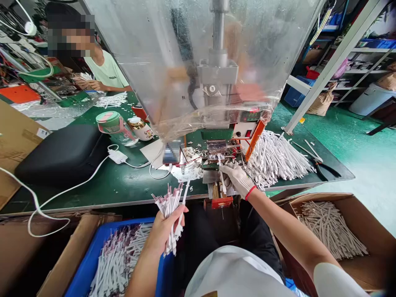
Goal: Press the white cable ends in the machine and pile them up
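My bare left hand [163,229] is closed around a bundle of white sleeved wires [169,204] whose thin pinkish ends point up. One of these stands out higher than the others, near my thumb. My right hand [237,178], in a white glove with a red cuff edge, pinches a single white sleeved wire [222,180]. That wire's far end reaches the small metal die [216,149] of the press, and its near end hangs over a red block [222,202] at the table edge. Some gloved fingertips are hidden behind the hand.
A clear plastic shield [185,49] hangs before the press cylinder. White pieces [275,161] are heaped right, beside pliers [324,170]. Below stand a blue bin [82,264] and a cardboard box [365,222]. A black case [64,152], jug [114,128] and phone [171,153] lie left. Another person [107,72] sits across.
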`<state>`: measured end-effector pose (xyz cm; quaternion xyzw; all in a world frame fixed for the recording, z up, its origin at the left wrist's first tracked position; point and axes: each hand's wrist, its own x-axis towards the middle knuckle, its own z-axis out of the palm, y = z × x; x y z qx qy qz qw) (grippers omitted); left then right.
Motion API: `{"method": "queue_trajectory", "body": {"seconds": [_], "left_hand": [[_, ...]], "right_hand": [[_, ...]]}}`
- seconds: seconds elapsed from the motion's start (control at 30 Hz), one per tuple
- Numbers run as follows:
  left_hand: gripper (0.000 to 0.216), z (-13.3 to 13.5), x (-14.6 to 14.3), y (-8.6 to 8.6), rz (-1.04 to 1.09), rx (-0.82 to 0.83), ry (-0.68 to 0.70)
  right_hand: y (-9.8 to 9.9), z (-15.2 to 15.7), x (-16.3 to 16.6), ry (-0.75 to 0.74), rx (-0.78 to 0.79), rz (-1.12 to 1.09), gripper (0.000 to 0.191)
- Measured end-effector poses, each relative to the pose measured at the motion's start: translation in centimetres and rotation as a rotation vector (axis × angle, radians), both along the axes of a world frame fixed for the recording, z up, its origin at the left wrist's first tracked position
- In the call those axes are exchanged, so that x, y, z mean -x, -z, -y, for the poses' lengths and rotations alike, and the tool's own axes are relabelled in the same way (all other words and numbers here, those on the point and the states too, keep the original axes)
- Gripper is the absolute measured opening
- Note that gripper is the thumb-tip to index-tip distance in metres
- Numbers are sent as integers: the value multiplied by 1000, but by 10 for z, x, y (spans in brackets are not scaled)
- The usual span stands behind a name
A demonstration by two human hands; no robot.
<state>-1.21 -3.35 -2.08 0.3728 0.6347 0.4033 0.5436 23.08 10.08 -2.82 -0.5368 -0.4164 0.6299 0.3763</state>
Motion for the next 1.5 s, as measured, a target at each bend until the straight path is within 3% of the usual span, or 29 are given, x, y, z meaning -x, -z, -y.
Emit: {"method": "queue_trajectory", "body": {"seconds": [0.2, 0.43, 0.53, 0.6, 0.67, 0.77, 0.83, 0.97, 1.2, 1.3, 1.37, 1.43, 1.5], "left_hand": [[46, -2, -2, 5, 33, -6, -4], [39, -5, -9, -10, 36, -37, 48], [36, -11, -7, -17, 3, -68, 121], [35, -17, -4, -22, -55, -98, 213], [34, -24, -1, -28, -127, -131, 332], [36, -33, 1, -37, -224, -164, 516], [38, -38, 0, -43, -253, -157, 619], [28, -42, -5, -54, -138, -90, 731], [26, -39, -25, -71, 38, -15, 893], [28, -35, -12, -70, 44, 26, 900], [33, -29, 13, -65, 15, 59, 798], [38, -19, 39, -57, -37, 59, 538], [41, -8, 52, -49, -57, 39, 297]], "right_hand": [[2, -3, 0, 3, 50, -74, 23], [-4, -3, 1, -24, 40, -77, 26], [-16, -3, -6, -79, 11, 62, 28], [-35, 0, -16, -123, -106, 268, 29], [-60, 8, -25, -242, -314, 486, 31], [-96, 25, -32, -622, -593, 635, 30], [-110, 36, -31, -821, -665, 661, 20], [-116, 53, -36, -906, -609, 569, 25], [-107, 85, -51, -832, -292, 288, 26], [-107, 93, -67, -774, -181, 210, 24], [-108, 91, -90, -572, -153, 155, 26], [-106, 84, -112, -340, -170, 167, 31], [-95, 70, -119, -257, -176, 269, 28]]}}
